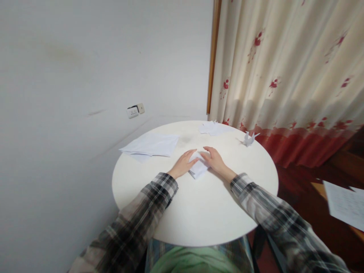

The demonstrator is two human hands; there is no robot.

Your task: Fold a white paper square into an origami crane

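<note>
A small folded white paper (199, 169) lies on the round white table (199, 212), with visible layers at its lower left edge. My left hand (184, 163) holds its upper left side, the thumb laid across the top. From the opposite side, my right hand (214, 158) has its fingers bent over the upper right edge of the same paper. One right finger is raised a little off it. Parts of the paper are hidden beneath both hands.
A stack of white paper sheets (155, 145) lies at the table's left. Toward the back are folded paper pieces (213, 128); a folded paper bird (249, 139) stands by the right edge. A wall socket (132, 112), a curtain (264, 76) and a printed sheet (345, 203) surround the table.
</note>
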